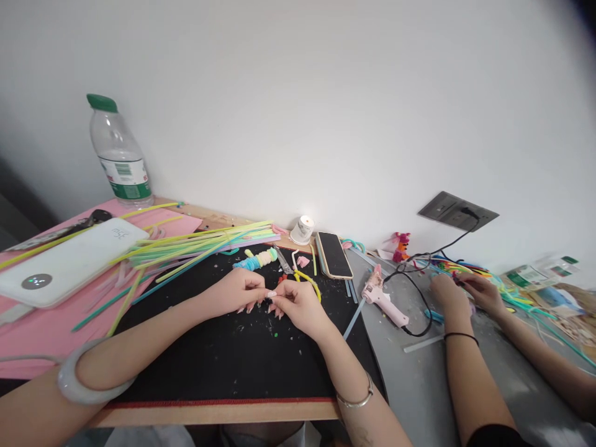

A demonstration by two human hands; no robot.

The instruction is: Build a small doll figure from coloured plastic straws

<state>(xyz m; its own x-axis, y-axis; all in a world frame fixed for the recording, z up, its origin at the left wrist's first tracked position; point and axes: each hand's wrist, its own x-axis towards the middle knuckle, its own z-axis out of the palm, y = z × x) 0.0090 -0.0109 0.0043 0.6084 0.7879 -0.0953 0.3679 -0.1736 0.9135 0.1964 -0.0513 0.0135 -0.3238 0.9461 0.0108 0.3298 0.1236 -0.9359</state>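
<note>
My left hand [237, 290] and my right hand [298, 304] meet over the black mat [200, 360], fingertips pinched together. Between them is something tiny, pale and dark, too small to make out. Just behind my hands lies a fuzzy roll of blue, green and yellow pipe cleaner [256, 259]. Close to my right fingers are scissors [282, 262], partly hidden, and a bent yellow pipe cleaner [310, 280]. Small scraps are scattered on the mat.
Bundled pipe cleaners [195, 248] lie at the left by a white power bank [74, 261] and a bottle [121, 155]. A paper cup [302, 230], phone [334, 254] and corded pink glue gun [384, 301] stand to the right. A co-worker's hands [451, 298] work farther right.
</note>
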